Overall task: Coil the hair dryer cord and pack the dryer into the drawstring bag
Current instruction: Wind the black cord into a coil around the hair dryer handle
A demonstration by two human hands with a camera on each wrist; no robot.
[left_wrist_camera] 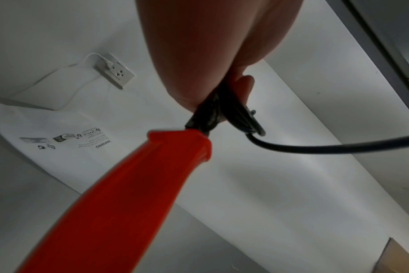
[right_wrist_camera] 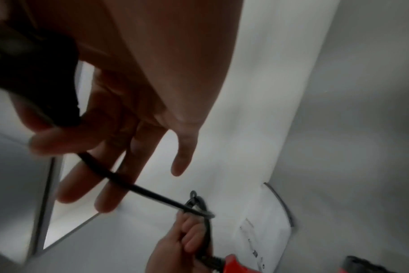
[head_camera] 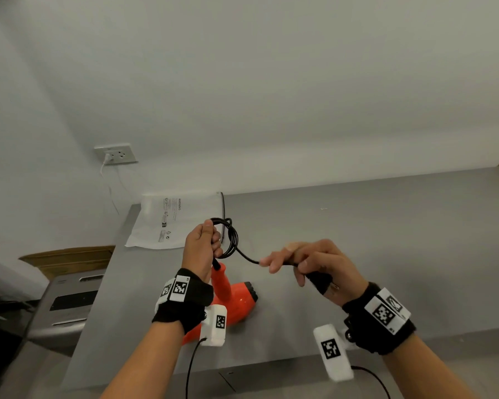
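Note:
An orange hair dryer (head_camera: 236,300) lies on the grey table (head_camera: 357,226), its handle (left_wrist_camera: 119,199) pointing up towards my left hand (head_camera: 203,249). That hand grips several loops of the black cord (head_camera: 231,239) just above the handle end. From the coil (right_wrist_camera: 199,206) a short stretch of cord runs right to my right hand (head_camera: 306,263), which holds the black plug (head_camera: 319,280) in its palm, the cord passing under the thumb. The white bag (head_camera: 173,223) with printed warning text lies flat behind the left hand.
A wall socket (head_camera: 116,154) with a white charger cable sits on the wall at the left. A grey appliance (head_camera: 69,300) and a cardboard box (head_camera: 69,259) stand beside the table's left edge. Wrist camera cables hang under both arms.

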